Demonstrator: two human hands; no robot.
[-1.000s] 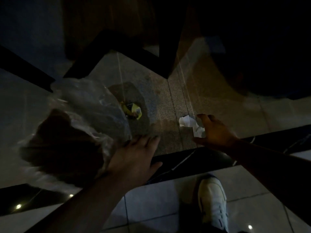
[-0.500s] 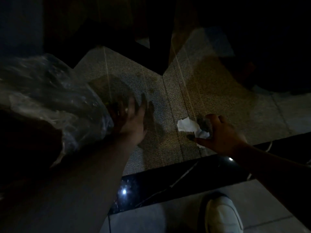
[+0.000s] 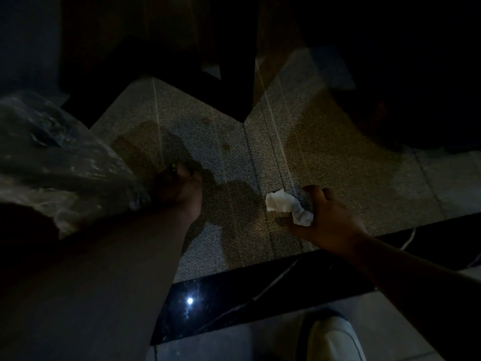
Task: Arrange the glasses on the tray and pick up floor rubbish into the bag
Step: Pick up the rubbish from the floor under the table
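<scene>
The view is dim. My right hand (image 3: 329,220) is down on the speckled carpet (image 3: 234,162) with thumb and fingers closed around a crumpled white paper (image 3: 283,204), which still touches the carpet. My left hand (image 3: 182,190) is curled into a fist on the carpet further left, and a small yellow-green scrap of wrapper (image 3: 172,167) shows at its fingertips. A clear plastic bag (image 3: 57,162) bulges just left of that hand, along my forearm. How the bag is held is hidden. No glasses or tray are in view.
Dark furniture legs (image 3: 242,82) stand on the carpet behind the hands. A glossy black floor strip (image 3: 260,290) with a light reflection runs along the carpet's near edge. My white shoe (image 3: 335,340) rests on pale tiles. A thin white cable (image 3: 409,238) lies at right.
My left hand reached forward from the bag's mouth to the yellow wrapper and curled shut over it. My right hand closed on the white paper. The view moved closer to the floor.
</scene>
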